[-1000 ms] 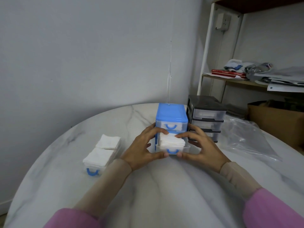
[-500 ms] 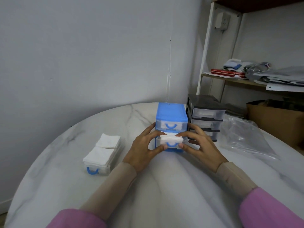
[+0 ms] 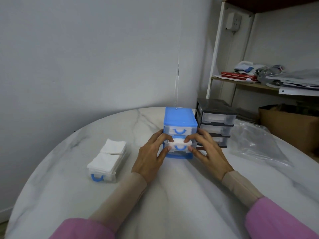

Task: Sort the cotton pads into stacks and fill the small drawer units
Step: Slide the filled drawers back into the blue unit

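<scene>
Your left hand [image 3: 151,152] and right hand [image 3: 207,152] are pinching the clear blue-handled drawer [image 3: 179,147] closed; protruding white cotton pads [image 3: 179,143] are risking jamming it.

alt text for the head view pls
Both hands, left hand and right hand, hold a pad-filled drawer at the blue unit on a marble table. A loose filled drawer sits left, a black unit right.
</scene>
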Tool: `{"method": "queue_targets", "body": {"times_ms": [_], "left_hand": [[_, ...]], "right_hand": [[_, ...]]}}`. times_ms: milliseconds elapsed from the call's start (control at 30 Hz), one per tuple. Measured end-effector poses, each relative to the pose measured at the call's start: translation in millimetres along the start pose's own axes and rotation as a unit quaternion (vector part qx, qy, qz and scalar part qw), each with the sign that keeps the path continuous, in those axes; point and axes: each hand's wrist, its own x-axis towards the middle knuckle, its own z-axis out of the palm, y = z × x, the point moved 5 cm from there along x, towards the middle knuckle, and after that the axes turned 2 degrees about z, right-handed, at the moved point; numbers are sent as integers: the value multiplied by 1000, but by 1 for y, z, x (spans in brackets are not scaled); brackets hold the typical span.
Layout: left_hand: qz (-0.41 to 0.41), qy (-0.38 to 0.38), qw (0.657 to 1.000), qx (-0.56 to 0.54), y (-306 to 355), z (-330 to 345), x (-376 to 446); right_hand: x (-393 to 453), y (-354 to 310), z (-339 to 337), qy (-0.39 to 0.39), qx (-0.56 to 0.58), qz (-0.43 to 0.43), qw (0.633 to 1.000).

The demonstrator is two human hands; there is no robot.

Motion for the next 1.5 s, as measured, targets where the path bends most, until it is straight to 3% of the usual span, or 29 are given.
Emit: {"method": "queue_targets", "body": {"times_ms": [567, 933, 1233, 1500], "left_hand": [[-23, 4, 1000, -6, -2, 3, 1], [-125, 95, 982, -106, 5, -5, 2], [-153, 120, 977, -89, -3, -5, 2], [-126, 118, 985, -22, -12, -33, 3]], "right_hand": [[3, 1, -4, 33, -17, 28, 999], [6, 5, -11, 142, 55, 13, 988], [9, 2, -7, 183, 26, 15, 983], [-5, -4, -1, 183, -83, 85, 976]]}}
